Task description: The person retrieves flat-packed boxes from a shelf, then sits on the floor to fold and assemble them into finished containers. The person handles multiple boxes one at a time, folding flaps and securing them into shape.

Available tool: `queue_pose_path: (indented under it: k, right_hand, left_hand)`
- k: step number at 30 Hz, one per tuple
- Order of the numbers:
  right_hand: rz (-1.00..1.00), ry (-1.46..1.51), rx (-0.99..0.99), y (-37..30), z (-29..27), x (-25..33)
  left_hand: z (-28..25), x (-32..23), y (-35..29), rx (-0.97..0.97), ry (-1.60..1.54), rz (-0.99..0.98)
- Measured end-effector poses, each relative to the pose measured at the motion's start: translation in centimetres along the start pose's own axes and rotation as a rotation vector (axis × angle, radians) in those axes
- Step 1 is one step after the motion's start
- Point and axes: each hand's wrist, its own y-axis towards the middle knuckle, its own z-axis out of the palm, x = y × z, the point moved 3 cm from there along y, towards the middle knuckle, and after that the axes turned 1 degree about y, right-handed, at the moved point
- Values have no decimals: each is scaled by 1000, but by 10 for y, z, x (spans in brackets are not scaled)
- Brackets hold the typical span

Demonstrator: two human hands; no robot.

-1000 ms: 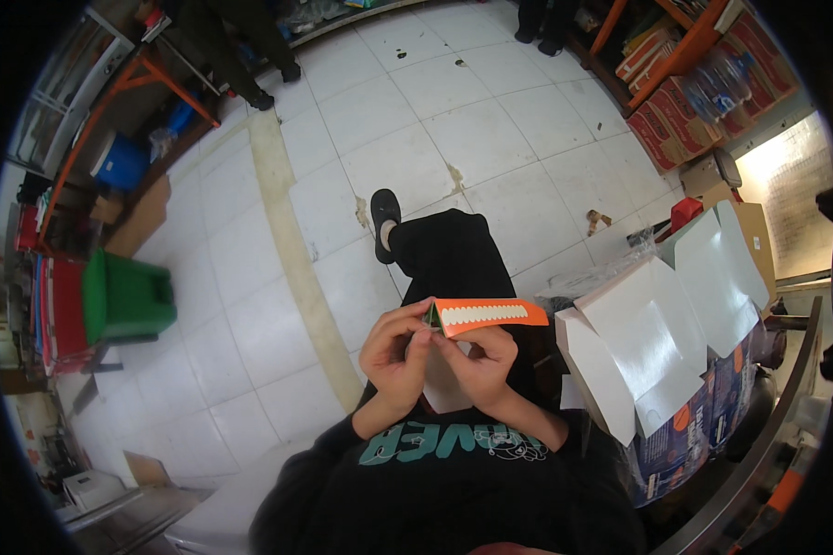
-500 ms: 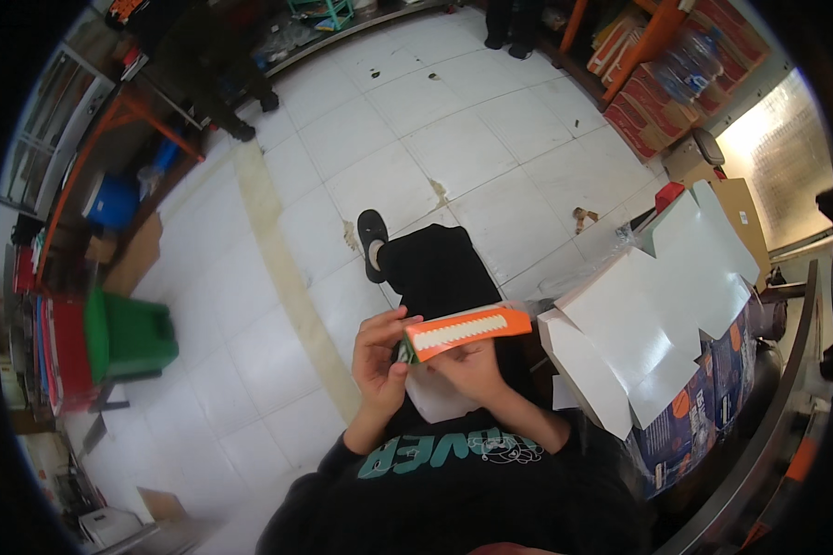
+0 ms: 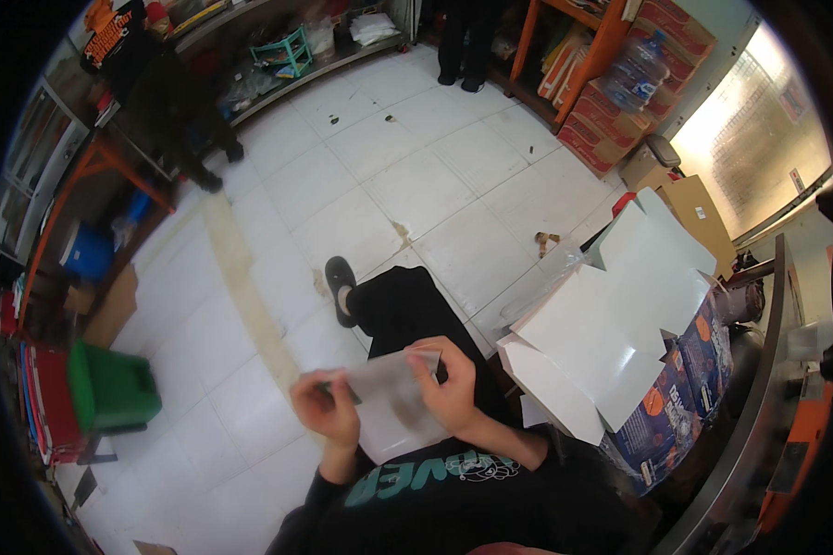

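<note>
We see a pale filmy sheet (image 3: 389, 393) in front of our black shirt (image 3: 453, 518). Our right hand (image 3: 449, 387) pinches its edge; our left hand (image 3: 330, 409) is blurry (we can't tell its grip). Pulling hard might rip it.

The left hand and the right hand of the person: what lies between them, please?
In the head view, a pale sheet lies between the left hand and the right hand; blur leaves its material unclear.
</note>
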Motion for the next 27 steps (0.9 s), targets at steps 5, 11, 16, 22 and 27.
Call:
queue_pose_path:
  k: [5,11,16,22,27]
  right_hand:
    - [-3,-82,92,-7,-2,8]
    - [-247,-256,262,1,0,23]
    - [-174,-219,226,7,-6,26]
    - [-170,-97,205,9,-7,26]
    - [-205,-21,266,12,-8,21]
  left_hand:
    - [11,-5,11,42,241,-215]
    - [27,-17,-3,161,-568,-646]
    - [22,-6,-2,55,-277,-354]
    - [30,-13,-25,81,-54,-60]
    - [35,-16,-28,165,-28,38]
